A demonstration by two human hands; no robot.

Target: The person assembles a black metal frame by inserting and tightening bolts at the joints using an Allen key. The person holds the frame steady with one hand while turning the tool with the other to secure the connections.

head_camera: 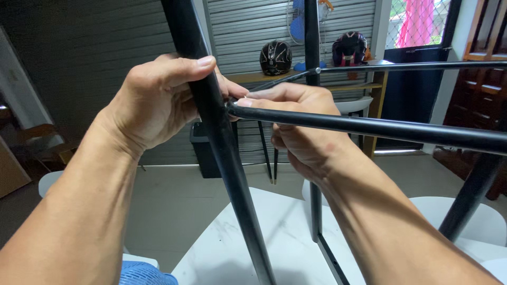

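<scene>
A black metal frame of tubes stands on a white marbled tabletop (248,237). My left hand (158,100) grips its near upright leg (232,174) close to the top, thumb over the tube. My right hand (301,124) is curled behind the horizontal black crossbar (380,128), fingertips pinched at the joint where the crossbar meets the leg. What the fingertips pinch is hidden. A second upright leg (313,47) stands behind, with a thinner rod (401,66) running right from it. Another black leg (470,190) slants down at the right.
Two dark helmets (275,57) (349,48) sit on a wooden shelf before a grey roller shutter. A fan stands behind them. A black bin (203,153) is on the floor. White chair seats (475,216) flank the table. Wooden furniture is at the right.
</scene>
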